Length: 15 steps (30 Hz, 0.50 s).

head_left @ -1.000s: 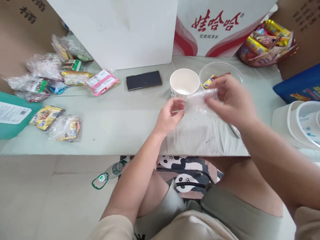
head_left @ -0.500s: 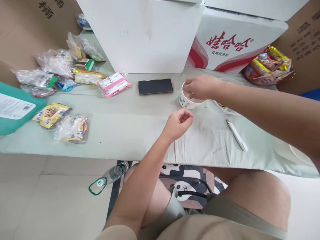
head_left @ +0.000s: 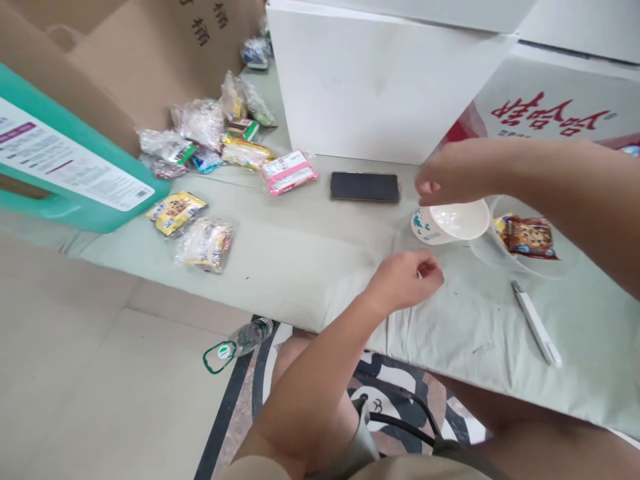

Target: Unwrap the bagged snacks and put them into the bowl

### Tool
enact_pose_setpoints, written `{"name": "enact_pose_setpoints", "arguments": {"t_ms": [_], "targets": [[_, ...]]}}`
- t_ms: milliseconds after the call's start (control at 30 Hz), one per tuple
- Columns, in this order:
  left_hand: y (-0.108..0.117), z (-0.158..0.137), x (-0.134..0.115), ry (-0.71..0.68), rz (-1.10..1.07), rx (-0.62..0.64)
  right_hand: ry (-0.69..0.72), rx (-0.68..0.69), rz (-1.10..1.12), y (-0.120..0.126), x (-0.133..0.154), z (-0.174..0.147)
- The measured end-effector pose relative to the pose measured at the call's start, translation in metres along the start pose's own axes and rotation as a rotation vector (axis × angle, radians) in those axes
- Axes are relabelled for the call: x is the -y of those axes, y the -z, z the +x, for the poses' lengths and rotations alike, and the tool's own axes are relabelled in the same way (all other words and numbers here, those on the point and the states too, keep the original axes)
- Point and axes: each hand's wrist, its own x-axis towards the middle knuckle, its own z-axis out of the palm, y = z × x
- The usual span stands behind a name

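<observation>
My right hand [head_left: 447,175] hangs just above the rim of a white paper bowl [head_left: 430,230] with blue-green print. Its fingers are curled together and a little blurred; whether anything is in them is hidden. Over the cloth in front of the bowl is my left hand [head_left: 405,281], loosely closed, with thumb and fingertips together and nothing showing between them. A clear plastic bowl [head_left: 560,267] stands right of the paper bowl, partly under my right forearm. Inside it lies a brown cookie packet [head_left: 533,239].
A white utility knife [head_left: 536,323] lies at the right. Behind are a black phone [head_left: 365,187], a pink-and-white packet [head_left: 289,172] and white boxes [head_left: 395,80]. Yellow packets [head_left: 176,213], heaped clear wrappers [head_left: 200,125] and a green jug [head_left: 75,160] are at the left.
My right hand has lifted out of the paper bowl to just above its rim. The view has turned left, so the table's things appear farther right. My left hand keeps its curl.
</observation>
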Motion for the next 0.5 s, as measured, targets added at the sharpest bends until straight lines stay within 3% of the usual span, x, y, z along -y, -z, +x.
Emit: {"name": "enact_pose_setpoints", "arguments": {"t_ms": [100,167,233,367,500], "targets": [[0.007,-0.005,-0.004,-0.03,0.239,-0.01,0.138,-0.081,-0.055,0.001,0.074,0.036],[0.01,-0.005,-0.004,-0.044,0.297,0.027,0.307,-0.113,-0.088,-0.015,0.119,0.069],[0.012,-0.004,-0.002,-0.046,0.331,0.042,0.348,-0.154,-0.109,-0.031,0.149,0.104],[0.014,-0.004,0.006,-0.072,0.419,0.009,0.258,-0.112,-0.16,-0.046,0.166,0.15],[0.02,-0.01,0.004,-0.052,0.437,0.083,0.175,-0.054,-0.112,-0.037,0.158,0.133]]}}
